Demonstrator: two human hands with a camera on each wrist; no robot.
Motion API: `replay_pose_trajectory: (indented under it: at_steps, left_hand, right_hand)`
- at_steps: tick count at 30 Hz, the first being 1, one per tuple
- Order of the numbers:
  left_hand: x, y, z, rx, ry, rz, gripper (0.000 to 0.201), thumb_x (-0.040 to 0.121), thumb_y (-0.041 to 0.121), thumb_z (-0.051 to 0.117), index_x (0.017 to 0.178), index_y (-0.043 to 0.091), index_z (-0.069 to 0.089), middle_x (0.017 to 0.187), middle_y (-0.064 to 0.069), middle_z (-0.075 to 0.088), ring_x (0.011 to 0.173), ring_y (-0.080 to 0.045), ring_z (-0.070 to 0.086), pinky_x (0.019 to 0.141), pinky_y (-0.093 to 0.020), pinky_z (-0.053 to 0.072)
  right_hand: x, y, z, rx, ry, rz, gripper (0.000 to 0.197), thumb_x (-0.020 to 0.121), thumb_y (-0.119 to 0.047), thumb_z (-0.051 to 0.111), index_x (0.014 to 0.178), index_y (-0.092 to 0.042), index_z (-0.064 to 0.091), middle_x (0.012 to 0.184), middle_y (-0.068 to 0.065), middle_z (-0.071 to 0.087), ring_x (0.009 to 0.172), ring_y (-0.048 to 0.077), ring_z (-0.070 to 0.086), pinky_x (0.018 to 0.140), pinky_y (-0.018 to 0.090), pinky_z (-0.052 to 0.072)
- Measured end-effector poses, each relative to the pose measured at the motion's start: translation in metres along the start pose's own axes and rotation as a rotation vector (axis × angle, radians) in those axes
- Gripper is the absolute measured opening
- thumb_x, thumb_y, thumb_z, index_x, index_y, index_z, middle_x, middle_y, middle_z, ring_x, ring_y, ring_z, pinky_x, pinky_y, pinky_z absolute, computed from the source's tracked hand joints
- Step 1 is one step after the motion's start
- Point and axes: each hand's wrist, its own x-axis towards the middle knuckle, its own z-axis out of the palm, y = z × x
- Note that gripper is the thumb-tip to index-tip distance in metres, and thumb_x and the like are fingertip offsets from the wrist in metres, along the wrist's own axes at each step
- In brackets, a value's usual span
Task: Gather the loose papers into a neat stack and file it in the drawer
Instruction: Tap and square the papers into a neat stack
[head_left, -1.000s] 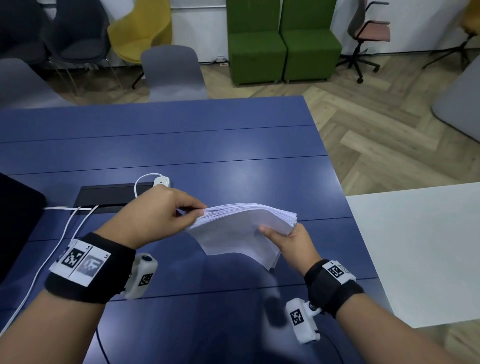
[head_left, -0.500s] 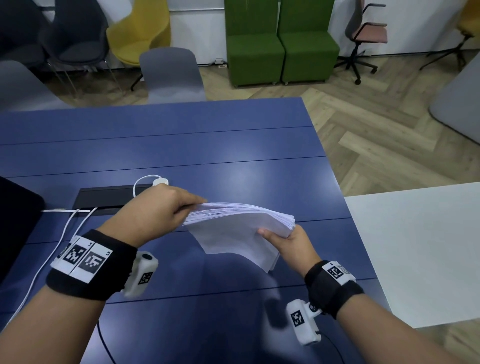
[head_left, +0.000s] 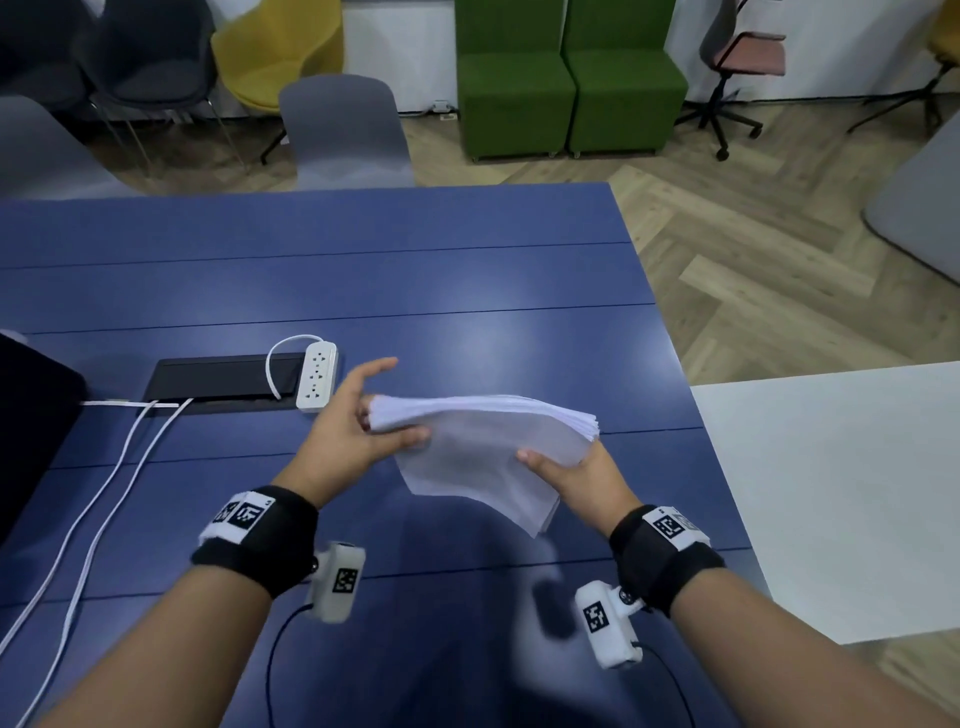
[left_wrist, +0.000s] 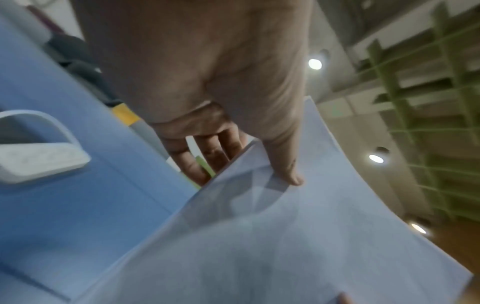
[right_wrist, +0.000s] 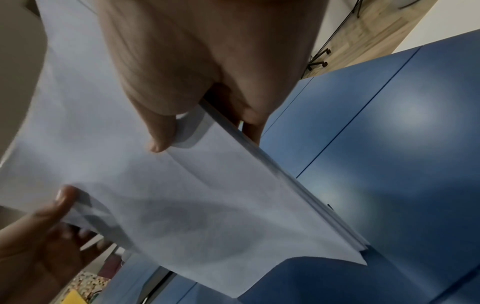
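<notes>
A thick stack of white papers (head_left: 483, 441) hangs in the air above the blue table (head_left: 415, 291), its near side sagging down. My right hand (head_left: 566, 473) grips the stack's right edge, thumb on the near face and fingers behind. At the left edge my left hand (head_left: 363, 421) holds it loosely, with the thumb (left_wrist: 285, 164) lying on the sheet (left_wrist: 285, 236) and the fingers (left_wrist: 207, 156) behind; the index finger sticks out straight. In the right wrist view the stack (right_wrist: 194, 205) shows slightly uneven edges. No drawer is in view.
A white power strip (head_left: 317, 379) lies by a black cable hatch (head_left: 223, 379) just left of my left hand. White cables (head_left: 104, 493) run to the near left. A dark object (head_left: 31, 415) sits at the left edge, a white table (head_left: 831, 493) to the right.
My left hand has come off the top of the stack's left edge and turned, thumb now on the near face and index finger straightened. The power strip behind it has come into sight.
</notes>
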Motion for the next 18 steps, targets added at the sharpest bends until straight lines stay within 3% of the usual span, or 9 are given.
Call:
replay_pose_trajectory:
  at_steps: [2,3,5,7,9,12,14,15,18]
  left_hand:
    - [0.005,-0.017,0.004,0.024,-0.032,-0.001,0.067,0.082,0.019,0.092,0.141,0.03,0.063,0.119,0.011,0.075,0.107,-0.007,0.072,0.09,-0.015,0.054]
    - [0.005,-0.022,0.007,0.125,-0.092,0.015,0.058,0.082,0.027,0.093,0.134,0.033,0.069,0.123,0.016,0.075,0.115,-0.007,0.071,0.094,-0.017,0.054]
    - [0.005,-0.035,0.016,0.259,-0.122,0.043,0.037,0.084,0.034,0.091,0.117,0.045,0.076,0.118,0.019,0.077,0.114,-0.003,0.071,0.098,-0.026,0.054]
    - [0.003,-0.035,0.024,0.166,-0.032,0.01,0.029,0.089,0.033,0.088,0.11,0.05,0.076,0.115,0.018,0.079,0.111,-0.002,0.073,0.1,-0.035,0.058]
    - [0.002,-0.025,0.034,0.039,0.061,-0.014,0.022,0.089,0.041,0.085,0.11,0.041,0.078,0.112,0.009,0.081,0.107,-0.009,0.076,0.096,-0.044,0.062]
    - [-0.006,-0.02,0.045,0.001,0.18,0.013,0.018,0.086,0.048,0.082,0.103,0.041,0.077,0.103,0.005,0.082,0.1,-0.013,0.078,0.085,-0.037,0.064]
    - [-0.013,-0.027,0.052,-0.033,0.209,-0.05,0.018,0.081,0.046,0.086,0.097,0.046,0.078,0.101,0.011,0.082,0.097,-0.006,0.077,0.085,-0.033,0.064]
    - [-0.015,-0.033,0.055,-0.038,0.19,-0.112,0.023,0.076,0.049,0.087,0.096,0.047,0.078,0.101,0.011,0.082,0.096,-0.007,0.076,0.088,-0.037,0.064]
    - [-0.019,-0.057,0.061,0.0,0.075,-0.261,0.045,0.06,0.063,0.082,0.099,0.041,0.076,0.109,0.001,0.08,0.105,-0.023,0.074,0.092,-0.052,0.062]
  right_hand:
    - [0.002,0.004,0.002,-0.032,0.003,0.034,0.021,0.083,-0.035,0.085,0.1,-0.041,0.073,0.106,-0.011,0.08,0.102,0.006,0.074,0.095,0.033,0.058]
    - [0.003,0.004,0.005,-0.054,0.012,0.057,0.022,0.081,-0.039,0.085,0.098,-0.039,0.073,0.105,-0.011,0.08,0.101,0.007,0.074,0.093,0.033,0.058]
    - [0.004,0.005,0.013,-0.086,0.059,0.094,0.017,0.079,-0.042,0.084,0.09,-0.034,0.073,0.096,-0.011,0.079,0.091,0.004,0.074,0.086,0.033,0.059]
    - [0.002,0.002,0.022,-0.056,0.142,0.083,0.016,0.086,-0.035,0.082,0.076,-0.032,0.071,0.078,-0.016,0.074,0.07,-0.009,0.068,0.075,0.028,0.055]
    - [0.0,0.003,0.029,-0.034,0.229,0.025,0.027,0.091,-0.033,0.079,0.066,-0.03,0.071,0.061,-0.018,0.067,0.057,-0.005,0.06,0.067,0.025,0.051]
    - [-0.005,0.003,0.032,-0.015,0.258,-0.068,0.035,0.097,-0.031,0.073,0.063,-0.041,0.068,0.055,-0.022,0.06,0.053,-0.003,0.051,0.061,0.016,0.047]
    - [-0.004,0.009,0.032,-0.122,0.215,-0.038,0.043,0.097,-0.029,0.072,0.058,-0.043,0.061,0.051,-0.024,0.059,0.05,-0.004,0.055,0.055,0.008,0.041]
    - [-0.003,0.013,0.033,-0.182,0.184,0.008,0.038,0.095,-0.031,0.074,0.061,-0.041,0.059,0.054,-0.024,0.061,0.052,-0.005,0.057,0.055,0.007,0.04]
    - [-0.001,0.025,0.035,-0.25,0.097,0.194,0.023,0.087,-0.04,0.077,0.072,-0.033,0.06,0.073,-0.012,0.068,0.067,0.008,0.063,0.062,0.023,0.05]
